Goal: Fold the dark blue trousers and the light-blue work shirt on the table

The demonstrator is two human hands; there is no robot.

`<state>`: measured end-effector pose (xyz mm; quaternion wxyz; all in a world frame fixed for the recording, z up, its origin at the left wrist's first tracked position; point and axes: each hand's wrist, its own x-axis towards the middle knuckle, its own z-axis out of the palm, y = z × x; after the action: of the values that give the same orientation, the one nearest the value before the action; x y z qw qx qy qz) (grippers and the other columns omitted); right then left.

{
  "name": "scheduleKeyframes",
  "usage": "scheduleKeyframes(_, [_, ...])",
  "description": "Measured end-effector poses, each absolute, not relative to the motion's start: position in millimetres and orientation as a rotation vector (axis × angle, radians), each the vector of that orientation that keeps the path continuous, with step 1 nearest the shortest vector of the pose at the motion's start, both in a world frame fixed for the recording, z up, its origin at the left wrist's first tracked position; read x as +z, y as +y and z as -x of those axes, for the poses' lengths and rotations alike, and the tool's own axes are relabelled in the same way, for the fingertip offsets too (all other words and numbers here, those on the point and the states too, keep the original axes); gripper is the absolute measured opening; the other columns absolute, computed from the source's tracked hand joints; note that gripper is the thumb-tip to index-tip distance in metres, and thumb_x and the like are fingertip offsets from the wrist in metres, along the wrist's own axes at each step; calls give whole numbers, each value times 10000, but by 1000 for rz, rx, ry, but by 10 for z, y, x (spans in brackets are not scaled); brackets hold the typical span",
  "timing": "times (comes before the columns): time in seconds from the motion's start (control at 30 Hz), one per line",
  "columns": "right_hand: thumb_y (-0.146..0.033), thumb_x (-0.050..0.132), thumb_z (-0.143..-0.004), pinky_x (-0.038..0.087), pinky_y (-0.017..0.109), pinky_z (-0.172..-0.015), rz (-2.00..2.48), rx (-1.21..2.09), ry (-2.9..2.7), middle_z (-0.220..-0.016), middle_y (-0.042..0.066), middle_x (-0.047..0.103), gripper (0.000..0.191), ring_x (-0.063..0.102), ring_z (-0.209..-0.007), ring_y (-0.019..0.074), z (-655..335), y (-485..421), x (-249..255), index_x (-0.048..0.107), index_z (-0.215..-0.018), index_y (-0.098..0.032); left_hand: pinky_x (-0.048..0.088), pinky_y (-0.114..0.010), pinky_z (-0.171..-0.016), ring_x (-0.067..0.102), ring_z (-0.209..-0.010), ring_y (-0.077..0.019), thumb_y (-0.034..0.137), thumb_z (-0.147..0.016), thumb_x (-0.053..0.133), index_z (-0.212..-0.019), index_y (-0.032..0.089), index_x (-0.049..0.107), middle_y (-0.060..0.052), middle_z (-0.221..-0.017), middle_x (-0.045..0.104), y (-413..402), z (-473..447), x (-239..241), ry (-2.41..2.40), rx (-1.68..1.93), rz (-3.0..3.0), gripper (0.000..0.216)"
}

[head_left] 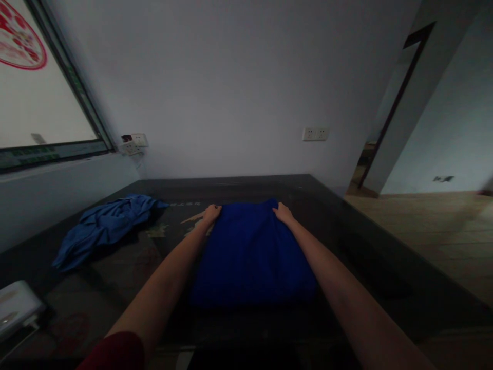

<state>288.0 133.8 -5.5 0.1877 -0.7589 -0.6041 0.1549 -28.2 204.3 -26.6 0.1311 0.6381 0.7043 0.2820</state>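
A bright blue cloth [252, 254] lies spread on the dark table in front of me, roughly four-sided and mostly smooth. My left hand [212, 212] pinches its far left corner. At the far right corner, my right hand [283, 212] grips the fabric between thumb and fingers, and the edge rises slightly there. Both arms reach forward along the cloth's sides. Whether it is a garment or a plain piece of fabric, I cannot tell.
A crumpled blue cloth [110, 223] lies at the table's left. A white device with a cable [19, 308] sits at the near left. The dark glossy table [316, 200] meets the wall, which carries sockets [315, 134]. A dark flat object [373, 264] lies at right.
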Motion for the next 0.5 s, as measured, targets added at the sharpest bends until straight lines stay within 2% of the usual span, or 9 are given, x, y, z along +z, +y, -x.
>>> scheduleKeyframes(0.07, [-334,440,-946,449,335,-888,2130,435,-1706,-1212,199,609,315,575,-1149,287,-2886,1325,-49,510,-1170,-124,454,-306,-789,635,-956,-263,339,-859,545,-885,150,632,-142,-960,691,2050,292,-236,2016,829,-1855,210])
scheduleKeyframes(0.27, [-336,411,-959,449,318,-877,2145,412,-1713,-1202,192,616,328,587,-1132,271,-2885,1292,-41,490,-1193,-120,433,-249,-845,606,-982,-177,299,-931,437,-1039,170,573,-80,-1068,660,2043,206,-238,1938,985,-1936,217])
scheduleKeyframes(0.4, [-326,415,-962,450,305,-862,2153,378,-1731,-1188,179,628,319,595,-1122,258,-2868,1281,-29,483,-1196,-121,444,-262,-817,614,-931,-182,250,-901,505,-1023,134,558,-98,-1006,665,2034,203,-313,1956,927,-1918,177])
scheduleKeyframes(0.5, [-333,432,-957,458,309,-841,2165,330,-1750,-1167,179,638,304,613,-1091,260,-2849,1250,-21,498,-1173,-129,452,-262,-790,623,-910,-181,234,-887,533,-1083,125,536,-105,-1006,663,2055,211,-331,1979,875,-1897,224])
